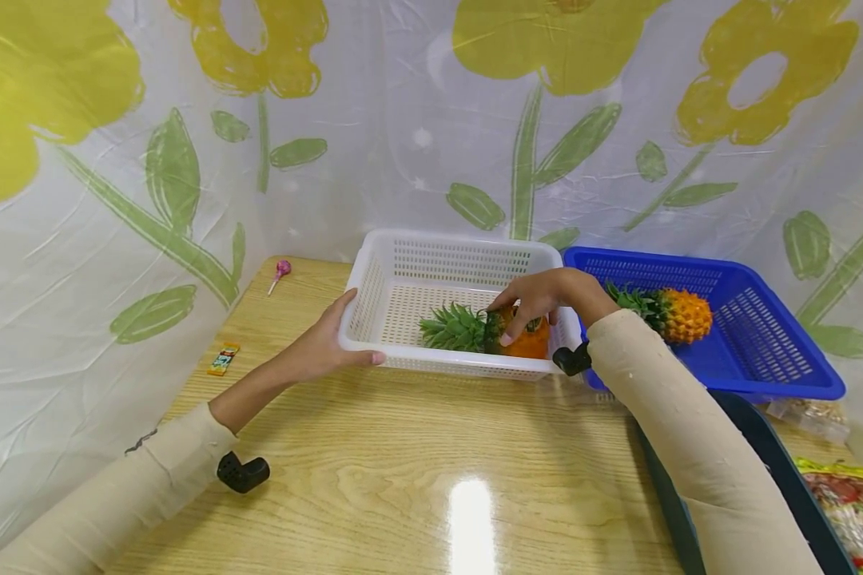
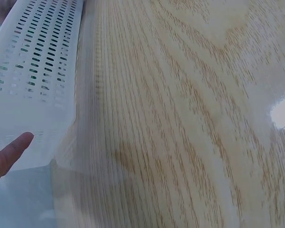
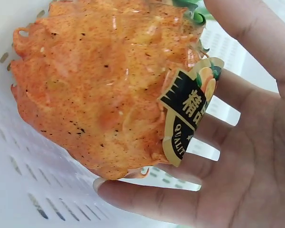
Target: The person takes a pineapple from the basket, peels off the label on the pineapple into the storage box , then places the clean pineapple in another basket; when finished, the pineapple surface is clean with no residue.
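In the head view, a white slotted basket (image 1: 460, 361) stands at the back of the table. Inside, at its right end, lies an orange pineapple (image 1: 530, 342) with its green crown (image 1: 453, 327) pointing left. My right hand (image 1: 539, 297) reaches over the right rim and grips the pineapple, fingers and thumb spread round it. A black and gold label (image 3: 185, 111) shows on the fruit in the right wrist view. At the basket's front left corner rests my left hand (image 1: 324, 343). Its thumb (image 2: 16, 147) lies straight along the front wall; its other fingers are mostly hidden.
Right of the white basket stands a blue basket (image 1: 762, 387) holding another pineapple (image 1: 683, 315). A dark green bin (image 1: 662, 471) is partly under my right forearm, with food packets (image 1: 852, 511) beyond. A lollipop (image 1: 282, 270) and a small wrapped packet (image 1: 224, 358) lie on the left.
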Tool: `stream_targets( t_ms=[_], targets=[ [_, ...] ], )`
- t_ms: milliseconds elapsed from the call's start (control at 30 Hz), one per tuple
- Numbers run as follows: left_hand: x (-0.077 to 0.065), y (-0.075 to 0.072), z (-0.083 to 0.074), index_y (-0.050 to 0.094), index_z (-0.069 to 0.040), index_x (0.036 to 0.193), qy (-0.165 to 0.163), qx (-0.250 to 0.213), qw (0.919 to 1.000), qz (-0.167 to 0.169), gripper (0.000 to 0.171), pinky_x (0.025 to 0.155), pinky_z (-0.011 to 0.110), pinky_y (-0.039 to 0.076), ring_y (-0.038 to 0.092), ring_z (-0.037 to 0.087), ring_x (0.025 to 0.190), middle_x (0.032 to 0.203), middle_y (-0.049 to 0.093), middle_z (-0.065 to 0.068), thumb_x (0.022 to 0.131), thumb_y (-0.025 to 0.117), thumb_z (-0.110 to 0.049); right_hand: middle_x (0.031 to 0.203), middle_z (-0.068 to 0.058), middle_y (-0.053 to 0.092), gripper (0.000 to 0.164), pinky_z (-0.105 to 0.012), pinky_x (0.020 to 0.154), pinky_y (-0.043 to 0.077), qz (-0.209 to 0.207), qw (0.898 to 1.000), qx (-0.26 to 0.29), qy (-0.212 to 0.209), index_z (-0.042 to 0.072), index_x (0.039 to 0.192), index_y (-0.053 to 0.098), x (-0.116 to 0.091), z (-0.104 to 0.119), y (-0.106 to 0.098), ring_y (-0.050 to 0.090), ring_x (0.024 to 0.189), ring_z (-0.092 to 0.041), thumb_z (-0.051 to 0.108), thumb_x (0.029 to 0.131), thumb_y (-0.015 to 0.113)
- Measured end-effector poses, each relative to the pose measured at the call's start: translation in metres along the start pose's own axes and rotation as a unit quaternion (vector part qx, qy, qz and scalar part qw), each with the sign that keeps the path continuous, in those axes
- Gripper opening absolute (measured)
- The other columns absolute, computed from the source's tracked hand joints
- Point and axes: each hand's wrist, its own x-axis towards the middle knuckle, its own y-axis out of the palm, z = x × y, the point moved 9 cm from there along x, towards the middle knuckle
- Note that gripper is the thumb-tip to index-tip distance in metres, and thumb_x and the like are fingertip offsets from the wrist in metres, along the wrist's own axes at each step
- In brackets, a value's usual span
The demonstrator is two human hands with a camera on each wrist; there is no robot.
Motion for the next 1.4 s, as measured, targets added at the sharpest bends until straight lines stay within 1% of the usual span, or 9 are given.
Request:
stream_targets(
  t_ms=[133,267,400,533,733,833,1033,1267,1400],
  targets=[
    [0.000,0.001,-0.002,0.013,-0.013,0.159,0.007,-0.002,1.0000,0.003,0.106,0.099,0.050,0.048,0.050,0.048,0.126,0.144,0.045,0.020,0.081,0.084,-0.016,0.162,-0.012,0.030,0.089,-0.041,0.080,0.059,0.003,1.000,-0.002,0.003,0.024,0.159,0.032,0.004,-0.002,-0.001,0.051,0.131,-0.029,0.052,0.086,0.075],
    [0.000,0.001,-0.002,0.013,-0.013,0.159,0.009,-0.004,0.9999,0.005,0.105,0.099,0.051,0.047,0.050,0.048,0.127,0.145,0.045,0.020,0.081,0.084,-0.016,0.165,-0.012,0.024,0.089,-0.041,0.078,0.059,0.007,1.000,-0.006,0.006,0.025,0.159,0.032,0.006,-0.003,-0.002,0.051,0.131,-0.030,0.053,0.085,0.075],
    [0.000,0.000,-0.001,0.011,-0.013,0.160,0.001,0.003,1.0000,0.003,0.107,0.099,0.051,0.047,0.050,0.048,0.127,0.145,0.043,0.021,0.082,0.084,-0.018,0.168,-0.012,0.017,0.090,-0.042,0.082,0.059,0.021,1.000,-0.003,0.012,0.027,0.159,0.031,0.009,-0.005,-0.002,0.042,0.140,-0.032,0.052,0.085,0.076],
    [-0.001,-0.001,0.001,0.009,-0.015,0.160,-0.009,0.010,0.9999,0.002,0.109,0.099,0.050,0.048,0.050,0.047,0.128,0.146,0.042,0.021,0.082,0.084,-0.022,0.168,-0.013,0.015,0.090,-0.046,0.086,0.058,0.034,0.999,0.006,0.014,0.025,0.160,0.029,0.012,-0.006,-0.002,0.035,0.146,-0.036,0.048,0.087,0.076],
    [-0.001,0.001,-0.001,0.011,-0.014,0.160,0.002,0.000,1.0000,0.007,0.107,0.098,0.049,0.049,0.050,0.048,0.127,0.145,0.044,0.021,0.082,0.084,-0.020,0.167,-0.015,0.016,0.093,-0.049,0.087,0.058,0.042,0.999,0.015,0.021,0.024,0.160,0.027,0.015,-0.005,-0.002,0.037,0.143,-0.040,0.044,0.086,0.078],
    [0.000,0.001,-0.001,0.011,-0.014,0.160,0.005,-0.001,1.0000,0.007,0.107,0.098,0.049,0.049,0.050,0.048,0.127,0.145,0.044,0.020,0.082,0.084,-0.019,0.168,-0.014,0.013,0.094,-0.049,0.088,0.057,0.042,0.999,0.011,0.026,0.025,0.160,0.026,0.016,-0.006,-0.001,0.036,0.144,-0.040,0.044,0.085,0.079],
    [-0.001,0.000,0.000,0.009,-0.015,0.160,-0.003,0.006,1.0000,0.003,0.108,0.098,0.049,0.048,0.049,0.047,0.128,0.147,0.040,0.020,0.082,0.084,-0.019,0.169,-0.014,0.008,0.097,-0.048,0.088,0.057,0.045,0.998,0.006,0.035,0.029,0.160,0.025,0.021,-0.007,-0.001,0.033,0.146,-0.039,0.044,0.083,0.082],
    [-0.002,0.000,0.001,0.008,-0.016,0.160,-0.011,0.009,0.9999,0.001,0.109,0.099,0.050,0.047,0.048,0.047,0.129,0.148,0.037,0.020,0.082,0.084,-0.018,0.168,-0.015,0.007,0.104,-0.048,0.089,0.057,0.057,0.997,-0.014,0.043,0.027,0.162,0.021,0.023,-0.006,0.001,0.037,0.143,-0.038,0.044,0.080,0.084],
    [-0.002,0.000,0.001,0.007,-0.016,0.161,-0.016,0.013,0.9998,0.000,0.110,0.099,0.051,0.046,0.047,0.047,0.129,0.149,0.035,0.020,0.082,0.084,-0.019,0.168,-0.015,0.008,0.105,-0.046,0.085,0.058,0.057,0.997,-0.024,0.049,0.027,0.162,0.019,0.023,-0.005,0.001,0.041,0.141,-0.036,0.041,0.081,0.084]
  ],
)
